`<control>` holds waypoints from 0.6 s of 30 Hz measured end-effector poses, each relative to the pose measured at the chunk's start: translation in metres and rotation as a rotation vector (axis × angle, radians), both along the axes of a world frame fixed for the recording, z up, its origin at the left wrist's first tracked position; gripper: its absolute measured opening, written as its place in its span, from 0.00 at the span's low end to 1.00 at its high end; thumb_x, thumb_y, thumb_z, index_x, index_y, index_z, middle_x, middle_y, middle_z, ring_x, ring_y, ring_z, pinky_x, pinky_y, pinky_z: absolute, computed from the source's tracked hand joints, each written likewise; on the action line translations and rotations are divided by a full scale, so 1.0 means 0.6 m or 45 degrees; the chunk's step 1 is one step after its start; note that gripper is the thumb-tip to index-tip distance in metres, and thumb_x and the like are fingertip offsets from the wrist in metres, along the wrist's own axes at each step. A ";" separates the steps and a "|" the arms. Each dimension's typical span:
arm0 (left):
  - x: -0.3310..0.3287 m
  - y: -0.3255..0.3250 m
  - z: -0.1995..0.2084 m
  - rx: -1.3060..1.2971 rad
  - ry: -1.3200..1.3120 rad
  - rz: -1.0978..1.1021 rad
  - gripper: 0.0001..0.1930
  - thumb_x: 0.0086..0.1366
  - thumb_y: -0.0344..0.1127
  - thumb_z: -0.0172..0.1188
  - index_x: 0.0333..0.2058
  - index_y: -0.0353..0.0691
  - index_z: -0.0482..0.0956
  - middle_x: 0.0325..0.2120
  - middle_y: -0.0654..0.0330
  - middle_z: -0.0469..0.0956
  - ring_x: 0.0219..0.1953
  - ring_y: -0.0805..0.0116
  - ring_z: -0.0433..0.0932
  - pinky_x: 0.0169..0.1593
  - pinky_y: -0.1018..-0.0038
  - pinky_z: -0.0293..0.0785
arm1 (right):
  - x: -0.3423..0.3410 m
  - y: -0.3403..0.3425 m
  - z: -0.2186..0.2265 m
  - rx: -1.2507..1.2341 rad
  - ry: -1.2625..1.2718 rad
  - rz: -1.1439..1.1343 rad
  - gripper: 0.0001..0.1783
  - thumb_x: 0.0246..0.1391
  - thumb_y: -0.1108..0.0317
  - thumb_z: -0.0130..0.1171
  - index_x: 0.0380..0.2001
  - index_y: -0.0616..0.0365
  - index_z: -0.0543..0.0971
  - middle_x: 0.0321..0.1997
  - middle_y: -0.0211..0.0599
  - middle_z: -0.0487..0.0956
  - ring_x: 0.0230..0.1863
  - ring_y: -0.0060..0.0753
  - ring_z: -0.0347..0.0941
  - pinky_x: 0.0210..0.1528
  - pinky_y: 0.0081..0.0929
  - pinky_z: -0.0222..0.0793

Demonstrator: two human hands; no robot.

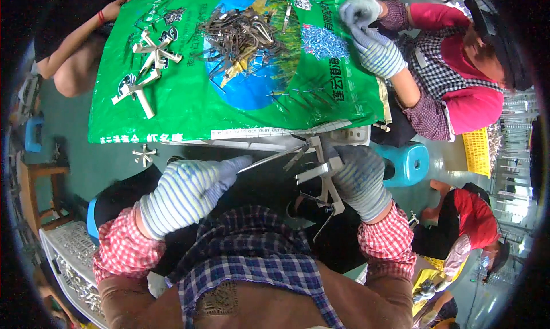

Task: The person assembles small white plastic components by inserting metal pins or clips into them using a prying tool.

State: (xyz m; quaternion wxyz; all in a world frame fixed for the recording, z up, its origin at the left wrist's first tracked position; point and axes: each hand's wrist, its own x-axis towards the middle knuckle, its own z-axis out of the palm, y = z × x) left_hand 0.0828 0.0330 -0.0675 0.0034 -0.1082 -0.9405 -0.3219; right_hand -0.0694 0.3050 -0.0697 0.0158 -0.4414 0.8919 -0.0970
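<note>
My left hand [192, 188], in a striped glove with grey fingertips, is closed in a pinch on a thin metal rod [268, 159]. The rod slants up and to the right, toward a pale metal cross-shaped bracket [318, 171]. That bracket is gripped in my right hand [364, 177], also gloved, over my lap. A thin bent pin [324, 223] hangs from the bracket's lower arm. Two similar brackets [154, 53] [137, 94] lie on the left of the green plastic sheet [183, 111] before me. My gloved fingers partly hide the rod's near end and the bracket's right side.
A heap of dark metal pieces [240, 36] and a pile of small blue-and-white parts [323, 42] rest on the sheet. Across at the right, a co-worker's gloved hands [378, 51] meet above it. A turquoise stool [409, 164], yellow basket [476, 151] and parts crate [71, 266] stand around.
</note>
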 end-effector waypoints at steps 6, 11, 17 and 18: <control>0.001 0.010 0.008 1.443 -1.234 0.216 0.15 0.68 0.33 0.47 0.51 0.42 0.74 0.11 0.73 0.63 0.12 0.84 0.58 0.16 0.85 0.53 | 0.036 -0.010 0.040 0.203 0.302 0.402 0.25 0.48 0.64 0.49 0.51 0.63 0.70 0.29 0.35 0.77 0.26 0.34 0.73 0.27 0.33 0.69; 0.002 0.034 -0.023 1.234 -1.199 0.260 0.14 0.66 0.30 0.48 0.48 0.41 0.76 0.11 0.70 0.66 0.10 0.78 0.62 0.15 0.80 0.57 | 0.044 -0.014 0.039 0.284 0.345 0.411 0.19 0.49 0.63 0.47 0.43 0.60 0.74 0.27 0.36 0.76 0.26 0.35 0.73 0.28 0.34 0.68; -0.003 0.075 -0.006 -0.485 0.177 -0.405 0.10 0.57 0.35 0.49 0.35 0.40 0.75 0.14 0.61 0.69 0.14 0.63 0.72 0.17 0.66 0.67 | 0.063 -0.026 0.012 0.262 -0.094 0.490 0.09 0.52 0.58 0.51 0.29 0.47 0.78 0.12 0.26 0.71 0.16 0.34 0.71 0.17 0.29 0.66; -0.016 0.069 0.006 -0.473 0.114 -0.334 0.09 0.58 0.35 0.49 0.34 0.40 0.74 0.14 0.61 0.69 0.14 0.63 0.72 0.17 0.66 0.67 | 0.056 -0.017 0.004 0.270 -0.095 0.481 0.09 0.52 0.58 0.51 0.29 0.47 0.78 0.12 0.26 0.71 0.16 0.34 0.71 0.17 0.29 0.66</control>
